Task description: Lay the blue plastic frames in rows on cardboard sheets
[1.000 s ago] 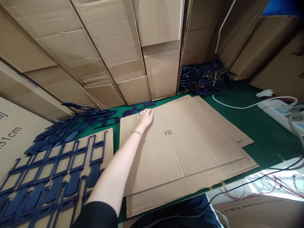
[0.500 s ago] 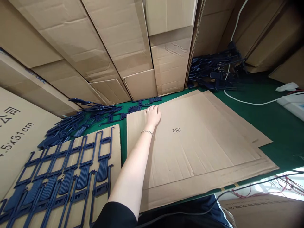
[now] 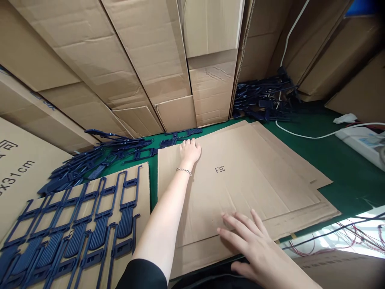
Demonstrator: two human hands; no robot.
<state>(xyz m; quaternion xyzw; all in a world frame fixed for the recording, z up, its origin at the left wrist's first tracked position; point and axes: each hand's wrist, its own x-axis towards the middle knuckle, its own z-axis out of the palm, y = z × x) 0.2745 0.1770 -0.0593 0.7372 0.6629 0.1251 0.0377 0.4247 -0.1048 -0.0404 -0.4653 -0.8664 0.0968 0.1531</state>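
A flat brown cardboard sheet [image 3: 240, 176] printed "FSC" lies on the green table. At its far left edge is my left hand [image 3: 190, 151], with its fingers bent over the rim and the tips hidden. Over the near edge of the sheet, my right hand [image 3: 251, 241] is spread with fingers apart and nothing in it; whether it touches the cardboard I cannot tell. More cardboard [image 3: 290, 154] shows beneath the sheet on the right. To the left, dark blue plastic frames [image 3: 102, 228] with ribbed flaps are laid out in rows on another cardboard piece [image 3: 144, 192].
Tangled dark blue plastic parts [image 3: 81, 160] lie behind the rows, and another heap [image 3: 264, 98] sits at the back right. Tall cardboard boxes [image 3: 150, 52] wall off the back. A white cable [image 3: 313, 137] crosses the green table [image 3: 303, 140]; a white device [image 3: 361, 142] stands at right.
My right hand has come into view from the lower right, over the near edge of the sheet. My left hand stays at the far edge. The view has shifted slightly.
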